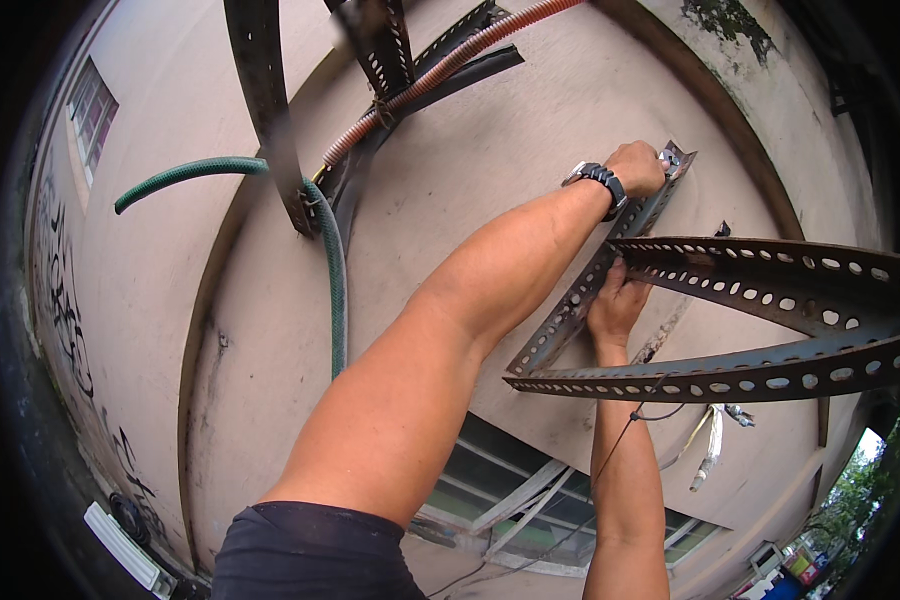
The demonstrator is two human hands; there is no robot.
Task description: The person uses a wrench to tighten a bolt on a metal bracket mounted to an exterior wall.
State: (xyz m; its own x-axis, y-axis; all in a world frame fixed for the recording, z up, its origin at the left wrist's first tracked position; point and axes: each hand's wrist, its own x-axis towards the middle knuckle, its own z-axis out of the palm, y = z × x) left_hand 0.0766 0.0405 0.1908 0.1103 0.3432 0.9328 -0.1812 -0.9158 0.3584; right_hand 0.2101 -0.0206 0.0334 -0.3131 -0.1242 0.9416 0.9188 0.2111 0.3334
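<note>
The right hand [615, 305] grips the rusty bracket [815, 352]; the left hand [635, 168] curls near its top, hold unclear. A slipping grip could tilt it.

Beige plaster wall [450, 170] ahead; against it, rusty perforated steel angle frame [750, 358] at my left hand [638, 168] and right hand [618, 305]; black metal bracket [270, 110] farther left.

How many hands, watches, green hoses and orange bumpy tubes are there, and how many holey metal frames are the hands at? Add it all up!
Hands: 2 (left hand, right hand)
Watch: 1
Green hose: 1
Orange bumpy tube: 1
Holey metal frame at the hands: 1
Total: 6
</note>
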